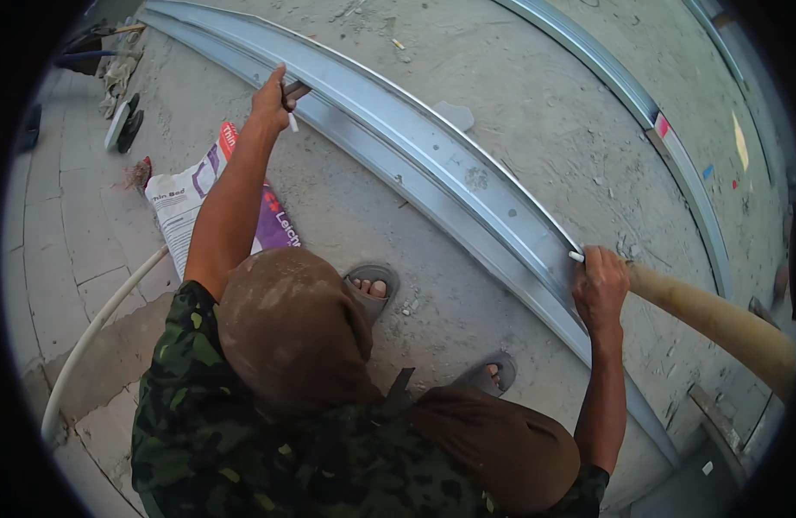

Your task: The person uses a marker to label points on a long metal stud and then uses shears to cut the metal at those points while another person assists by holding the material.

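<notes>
Long galvanized metal channels [432,138] lie side by side, crossing the view diagonally. My left hand [273,102] is at the upper channel's near edge, index finger extended and the others curled around a dark flat object [297,89]; a short white piece [292,123] pokes out below it. My right hand [601,285] is closed around a short white stick [576,256], at the right part of the same channel. Beyond that hand lies a thick tan pole or pipe [708,311]. My sandalled feet [368,287] are on the dusty floor beside the channels.
A printed white, purple and red bag [195,194] lies left of me, near a pale hose [104,321]. Loose footwear [122,123], rags and tools sit at upper left. More metal profiles [691,181] lie at right on the dusty concrete [536,112], among small debris.
</notes>
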Tool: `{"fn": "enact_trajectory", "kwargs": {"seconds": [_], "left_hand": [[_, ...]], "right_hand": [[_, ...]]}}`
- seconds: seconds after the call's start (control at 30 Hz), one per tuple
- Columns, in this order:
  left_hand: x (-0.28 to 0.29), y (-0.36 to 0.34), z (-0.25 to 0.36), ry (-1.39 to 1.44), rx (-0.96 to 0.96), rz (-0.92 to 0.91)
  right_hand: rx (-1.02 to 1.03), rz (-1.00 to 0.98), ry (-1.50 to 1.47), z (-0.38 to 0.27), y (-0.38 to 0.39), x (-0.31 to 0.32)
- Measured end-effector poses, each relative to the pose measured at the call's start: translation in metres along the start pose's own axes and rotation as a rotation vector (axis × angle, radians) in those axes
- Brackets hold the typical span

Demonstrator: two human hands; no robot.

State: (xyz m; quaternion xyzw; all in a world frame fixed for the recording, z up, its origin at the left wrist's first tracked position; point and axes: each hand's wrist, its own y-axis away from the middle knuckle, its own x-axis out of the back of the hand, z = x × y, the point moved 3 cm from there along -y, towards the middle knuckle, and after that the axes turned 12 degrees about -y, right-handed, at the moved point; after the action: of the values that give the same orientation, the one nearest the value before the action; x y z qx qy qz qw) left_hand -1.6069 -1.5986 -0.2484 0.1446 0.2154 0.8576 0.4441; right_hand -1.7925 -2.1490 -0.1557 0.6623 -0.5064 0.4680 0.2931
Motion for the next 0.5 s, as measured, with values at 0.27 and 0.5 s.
{"fn": "enact_trajectory", "kwargs": {"seconds": [0.27,0.5], "left_hand": [[-0.039,0.011,0.013,-0.309,-0.142,-0.204],[-0.085,0.115,0.004,-0.624,-0.337,-0.352]], "right_hand": [[-0.115,0.005,0.063,0.072,0.002,-0.048],[-0.291,-0.011,-0.140,0.087,0.019,-0.051]]}}
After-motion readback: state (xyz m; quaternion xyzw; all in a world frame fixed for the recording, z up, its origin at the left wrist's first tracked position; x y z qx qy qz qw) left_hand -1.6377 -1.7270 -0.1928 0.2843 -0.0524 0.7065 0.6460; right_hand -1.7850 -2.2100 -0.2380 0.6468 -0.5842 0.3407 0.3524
